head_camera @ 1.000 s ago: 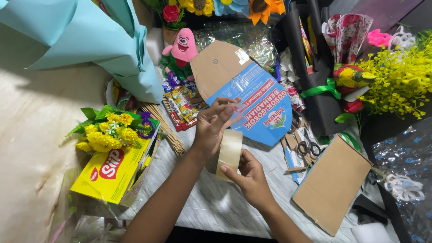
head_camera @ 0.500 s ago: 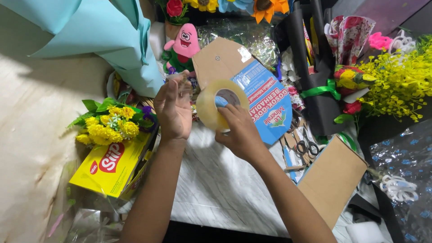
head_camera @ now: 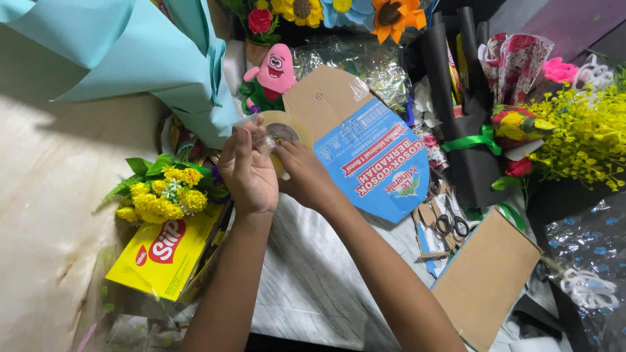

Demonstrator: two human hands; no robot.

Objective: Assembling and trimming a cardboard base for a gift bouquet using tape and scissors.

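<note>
- Yellow posy (head_camera: 163,192) lies left on the tabletop (head_camera: 313,287).
- Left hand (head_camera: 248,173) pinches the clear free end of the tape roll (head_camera: 282,133).
- Right hand (head_camera: 306,176) grips the roll, raised above the tabletop.
- Step in hand, likely: peeling tape; next calls for a steady pull.

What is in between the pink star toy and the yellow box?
In the head view, between the pink star toy and the yellow box lie the teal wrapping paper's lower edge and a bunch of yellow flowers, which rests against the box's top.
</note>
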